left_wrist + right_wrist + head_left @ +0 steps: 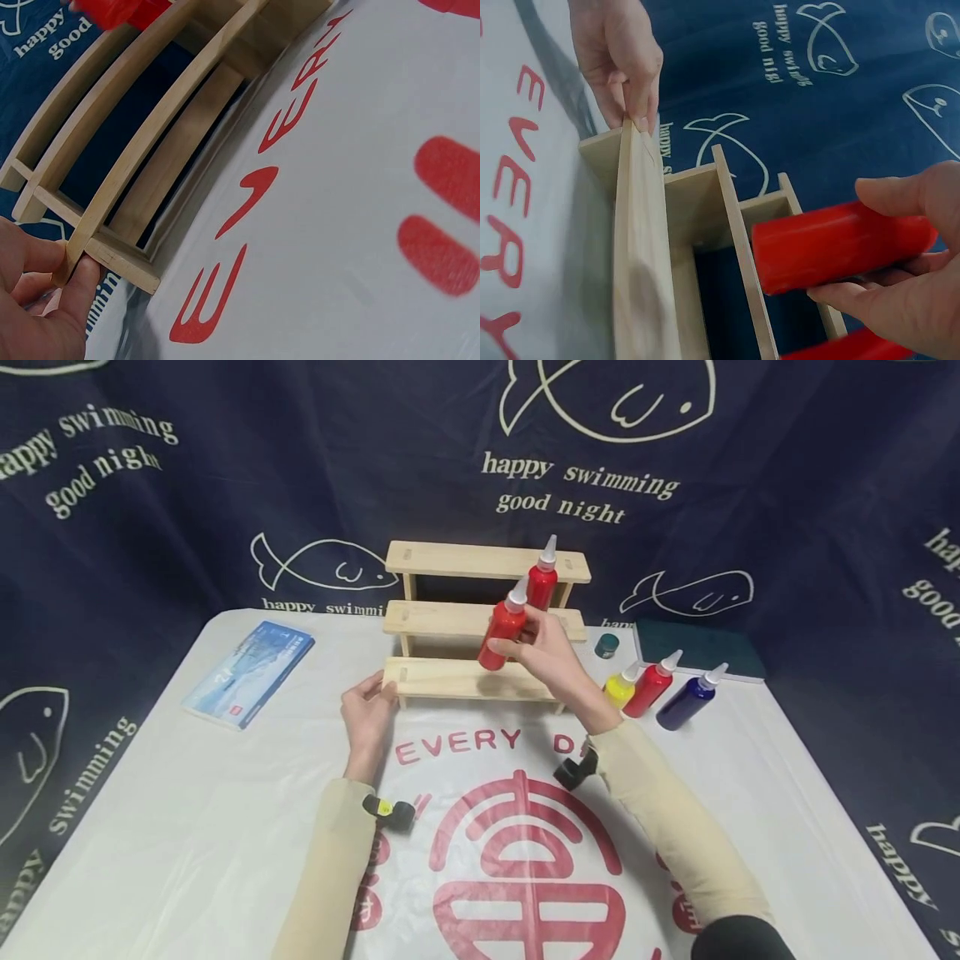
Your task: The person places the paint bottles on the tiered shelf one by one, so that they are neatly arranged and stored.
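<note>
A three-tier wooden shelf stands at the back of the table. My left hand pinches the left end of its lowest board, thumb and fingers on either side of the wood, as the left wrist view also shows. My right hand grips a red squeeze bottle with a white pointed cap, tilted over the shelf's lower boards. The bottle's base faces the shelf in the right wrist view. Behind it, a second red bottle stands upright on the middle board, its lower part hidden.
Right of the shelf, a yellow bottle, a red bottle and a blue bottle stand near a dark green book and a small green jar. A blue-and-white box lies at the left. Dark printed cloth hangs behind.
</note>
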### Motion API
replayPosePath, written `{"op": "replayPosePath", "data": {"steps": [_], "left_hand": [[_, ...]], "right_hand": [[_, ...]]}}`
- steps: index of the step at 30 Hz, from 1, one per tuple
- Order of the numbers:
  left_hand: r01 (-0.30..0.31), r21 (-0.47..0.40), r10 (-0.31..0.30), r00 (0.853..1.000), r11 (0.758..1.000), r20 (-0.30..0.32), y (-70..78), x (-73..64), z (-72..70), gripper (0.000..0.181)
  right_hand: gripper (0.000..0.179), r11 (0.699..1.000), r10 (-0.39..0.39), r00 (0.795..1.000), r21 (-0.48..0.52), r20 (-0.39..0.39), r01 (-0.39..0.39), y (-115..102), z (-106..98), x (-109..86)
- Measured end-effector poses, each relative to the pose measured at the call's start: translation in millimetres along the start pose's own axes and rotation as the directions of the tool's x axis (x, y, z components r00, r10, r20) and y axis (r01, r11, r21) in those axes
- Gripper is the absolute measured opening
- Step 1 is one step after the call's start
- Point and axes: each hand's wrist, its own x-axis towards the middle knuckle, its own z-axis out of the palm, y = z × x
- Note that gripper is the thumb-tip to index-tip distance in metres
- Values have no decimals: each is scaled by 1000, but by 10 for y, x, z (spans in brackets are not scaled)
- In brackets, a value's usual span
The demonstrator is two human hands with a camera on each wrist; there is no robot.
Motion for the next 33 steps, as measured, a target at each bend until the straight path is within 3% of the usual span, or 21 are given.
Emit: {"op": "replayPosePath", "data": {"steps": [7,14,23,33], "left_hand": [[-11,-16,11,1000,1000,0,-29,-7,-6,39],[-28,2,28,1000,1000,-3,-29,-4,-4,38],[-49,32,50,999,998,-5,-22,-34,12,37],[-63,50,64,998,997,-16,-33,-20,6,37]], "right_hand": [[41,1000,-19,999,-14,-45,18,-61,184,281],[40,999,17,995,-49,-96,-21,-48,263,518],[40,998,45,997,-31,-67,-47,-33,264,637],[42,987,36,999,-154,-6,-37,0,236,734]]}}
